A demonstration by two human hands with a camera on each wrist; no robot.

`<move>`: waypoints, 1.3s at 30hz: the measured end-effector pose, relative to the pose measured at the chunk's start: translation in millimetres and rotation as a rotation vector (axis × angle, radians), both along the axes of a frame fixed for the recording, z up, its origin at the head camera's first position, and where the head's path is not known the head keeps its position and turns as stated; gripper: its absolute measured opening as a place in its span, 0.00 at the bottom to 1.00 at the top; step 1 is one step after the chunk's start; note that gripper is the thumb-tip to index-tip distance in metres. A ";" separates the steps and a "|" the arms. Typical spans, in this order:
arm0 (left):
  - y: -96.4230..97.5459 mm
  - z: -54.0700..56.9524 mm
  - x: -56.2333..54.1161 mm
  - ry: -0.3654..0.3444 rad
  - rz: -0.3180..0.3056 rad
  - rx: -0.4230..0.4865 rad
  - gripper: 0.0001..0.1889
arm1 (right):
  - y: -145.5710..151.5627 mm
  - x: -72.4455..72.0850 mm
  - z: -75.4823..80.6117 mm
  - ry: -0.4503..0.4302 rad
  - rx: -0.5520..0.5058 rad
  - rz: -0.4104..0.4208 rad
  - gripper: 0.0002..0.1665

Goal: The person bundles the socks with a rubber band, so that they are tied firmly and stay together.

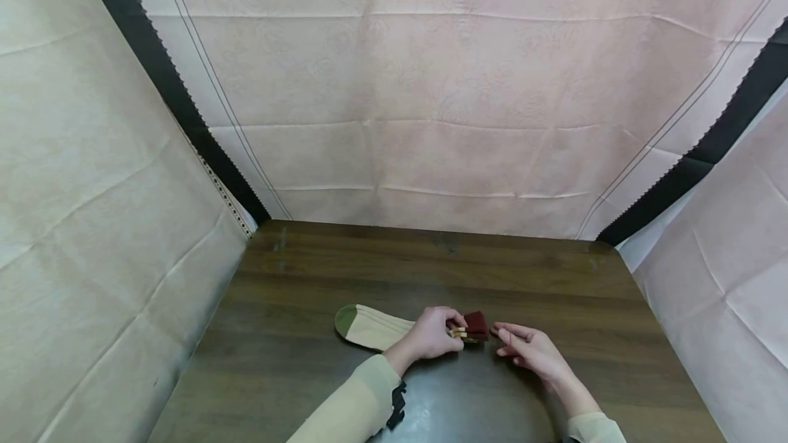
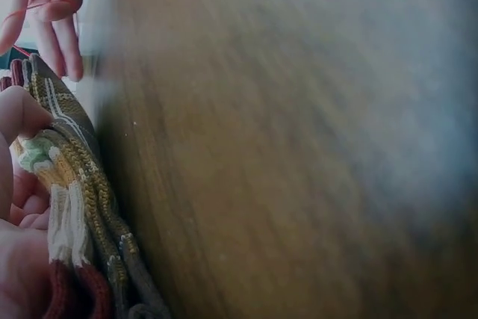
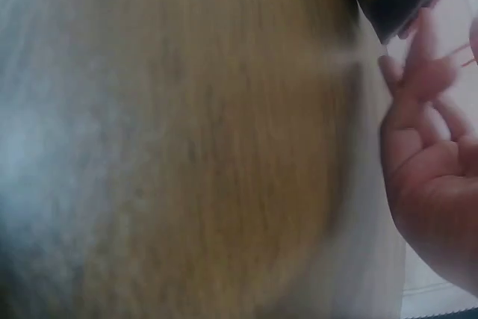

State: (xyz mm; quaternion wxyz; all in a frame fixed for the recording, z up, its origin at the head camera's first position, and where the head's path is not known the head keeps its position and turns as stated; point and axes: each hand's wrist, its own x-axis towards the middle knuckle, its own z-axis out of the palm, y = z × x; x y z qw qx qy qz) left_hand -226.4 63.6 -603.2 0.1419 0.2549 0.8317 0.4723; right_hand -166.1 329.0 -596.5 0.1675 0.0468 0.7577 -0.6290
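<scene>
A stack of socks [image 1: 382, 328] lies across the table, cream with a green toe at the left and burgundy cuffs at the right. My left hand [image 1: 434, 333] grips the socks near the cuffs. In the left wrist view, the layered sock edges [image 2: 75, 158] show brown, cream, green and burgundy knit beside the left fingers. My right hand [image 1: 526, 351] is just right of the cuffs, apart from them, its thumb and fingers bent around a thin red strand [image 2: 33, 7]. The strand [image 3: 458, 51] also shows near those fingers in the right wrist view; its full length is hidden.
The brown wooden table [image 1: 295, 279] extends around the socks, with its back edge against a pale fabric wall [image 1: 431, 122]. Similar fabric panels stand at the left [image 1: 111, 224] and right [image 1: 726, 279], with black strips along the corners.
</scene>
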 end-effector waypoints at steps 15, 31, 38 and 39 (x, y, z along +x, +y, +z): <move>-5.5 -5.6 1.2 0.008 0.007 0.072 0.13 | -38.6 -22.1 8.0 0.064 0.047 0.167 0.53; -11.5 -5.1 0.0 0.028 -0.104 0.138 0.28 | -43.9 -31.2 5.1 0.130 0.133 0.268 0.48; -12.0 -5.6 -1.9 0.196 -0.222 0.007 0.29 | -44.4 -31.1 8.6 0.133 0.178 0.324 0.47; -11.8 -5.9 -2.1 0.215 -0.234 -0.012 0.28 | -44.5 -30.9 8.8 0.131 0.184 0.330 0.47</move>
